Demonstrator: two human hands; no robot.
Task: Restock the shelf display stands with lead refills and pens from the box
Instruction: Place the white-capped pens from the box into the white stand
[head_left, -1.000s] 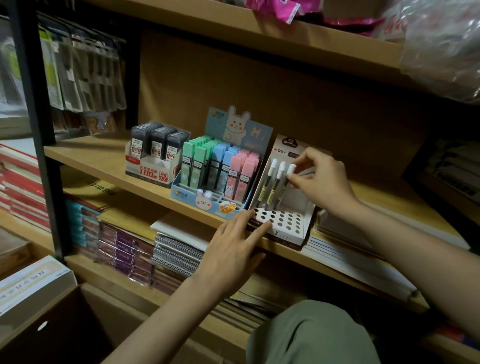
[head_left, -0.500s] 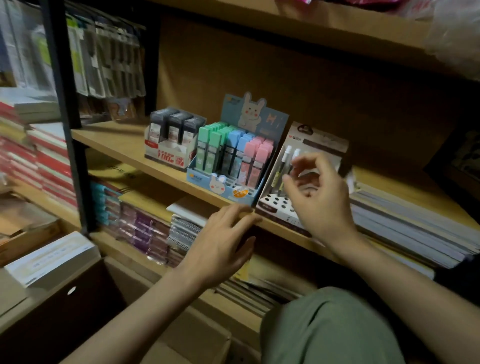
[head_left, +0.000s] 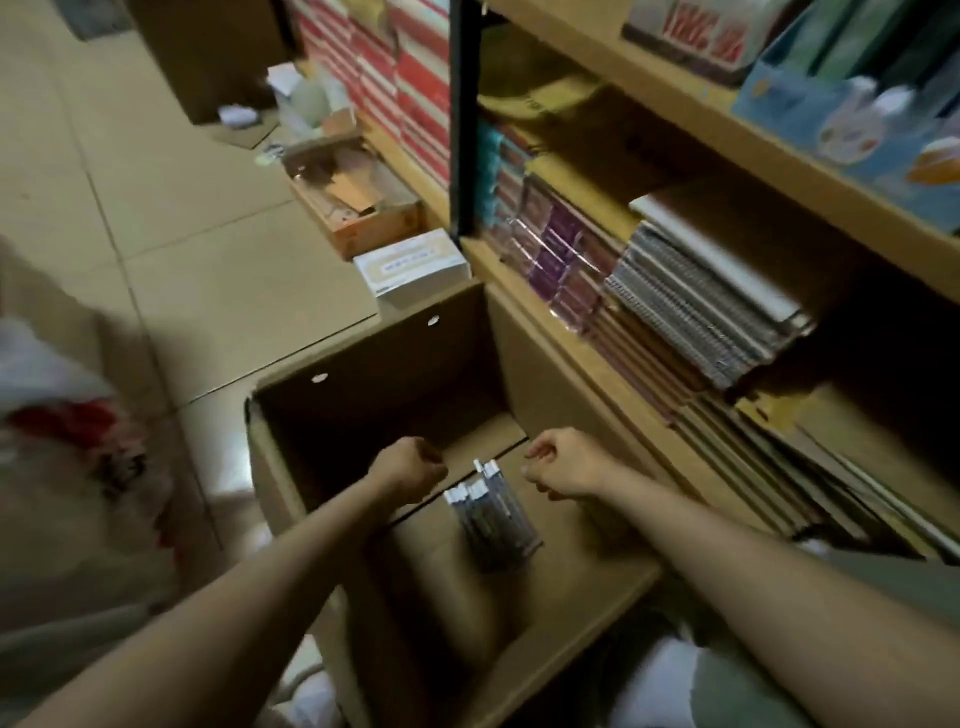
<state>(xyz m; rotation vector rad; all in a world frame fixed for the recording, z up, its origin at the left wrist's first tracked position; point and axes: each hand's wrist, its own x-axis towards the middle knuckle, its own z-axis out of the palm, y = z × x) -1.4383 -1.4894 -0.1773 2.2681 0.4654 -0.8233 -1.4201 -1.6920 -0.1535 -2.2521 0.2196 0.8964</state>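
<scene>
Over the open cardboard box (head_left: 363, 415) on the floor, in the head view, both forearms are reaching down past the near rim. The left hand (head_left: 410, 470) is hanging just inside the box toward its left wall, fingers curled under into a loose fist, and nothing is showing in it. The right hand (head_left: 563, 470) is hanging toward the right wall, fingers likewise curled and, as far as can be seen, holding nothing.

Between and just below the two hands, a bundle of pens (head_left: 491, 519) is lying on the box floor, near the middle and closer to the near wall than to the far one. Its white caps are pointing toward the far wall, so the long axis is running roughly from near to far, tilted slightly right at the near end. The bundle is lying apart from both hands; neither is touching it. The cap end is sitting about level with both wrists, and the two hands are looking roughly equally near. Judged from this, either hand would need to uncurl and drop across the bundle's width to take it.

Along the right, the shelf (head_left: 571, 332) is carrying stacked notebooks (head_left: 701, 312); at the upper right corner the front of a blue display stand (head_left: 852, 135) is showing on the upper board. The pen stand itself is out of view. Blur is softening fine detail.
</scene>
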